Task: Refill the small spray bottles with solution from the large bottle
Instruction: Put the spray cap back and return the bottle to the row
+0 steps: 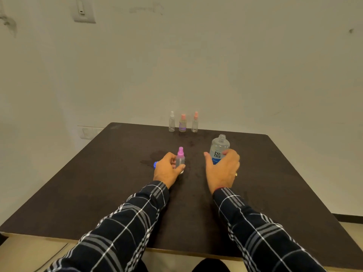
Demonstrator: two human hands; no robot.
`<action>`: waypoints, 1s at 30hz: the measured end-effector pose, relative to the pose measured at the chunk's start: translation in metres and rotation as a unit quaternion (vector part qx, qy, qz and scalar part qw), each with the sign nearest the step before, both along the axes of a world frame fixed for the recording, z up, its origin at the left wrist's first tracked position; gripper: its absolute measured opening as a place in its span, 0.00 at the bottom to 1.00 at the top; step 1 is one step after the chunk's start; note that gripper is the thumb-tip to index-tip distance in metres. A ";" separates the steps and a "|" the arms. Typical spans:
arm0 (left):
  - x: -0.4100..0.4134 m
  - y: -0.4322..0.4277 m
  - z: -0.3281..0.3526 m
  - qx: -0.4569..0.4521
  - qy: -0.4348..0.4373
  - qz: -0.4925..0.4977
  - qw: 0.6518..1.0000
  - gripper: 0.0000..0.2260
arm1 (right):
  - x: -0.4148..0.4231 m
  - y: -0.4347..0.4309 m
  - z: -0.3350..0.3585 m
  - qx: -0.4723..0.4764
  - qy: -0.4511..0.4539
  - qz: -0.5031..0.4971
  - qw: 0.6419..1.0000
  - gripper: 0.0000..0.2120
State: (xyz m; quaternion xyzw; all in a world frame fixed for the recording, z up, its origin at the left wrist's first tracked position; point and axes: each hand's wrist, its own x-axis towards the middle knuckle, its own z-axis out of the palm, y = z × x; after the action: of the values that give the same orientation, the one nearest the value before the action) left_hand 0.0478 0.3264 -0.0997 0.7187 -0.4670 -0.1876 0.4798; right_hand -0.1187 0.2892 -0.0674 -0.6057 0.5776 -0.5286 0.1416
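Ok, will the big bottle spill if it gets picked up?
Likely if tilted: the big bottle has no cap on its neck. Upright it should stand steady, since its body is wide and squat. It could be slippery, as the table looks wet nearby.

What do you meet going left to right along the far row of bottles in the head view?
White-capped clear plastic spray bottle → pink-capped spray bottle with purplish tint → pink-capped clear spray bottle.
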 end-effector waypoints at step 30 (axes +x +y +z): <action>-0.009 -0.253 0.035 -0.036 -0.125 -0.106 0.986 0.17 | -0.029 -0.068 -0.021 0.155 -0.047 0.155 0.975 0.33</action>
State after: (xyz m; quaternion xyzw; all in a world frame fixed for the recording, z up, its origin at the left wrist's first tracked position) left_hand 0.0386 0.0731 -0.0645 0.6652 -0.6032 -0.1296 0.4206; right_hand -0.1474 0.2213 -0.0882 -0.6330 0.5444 -0.4322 0.3407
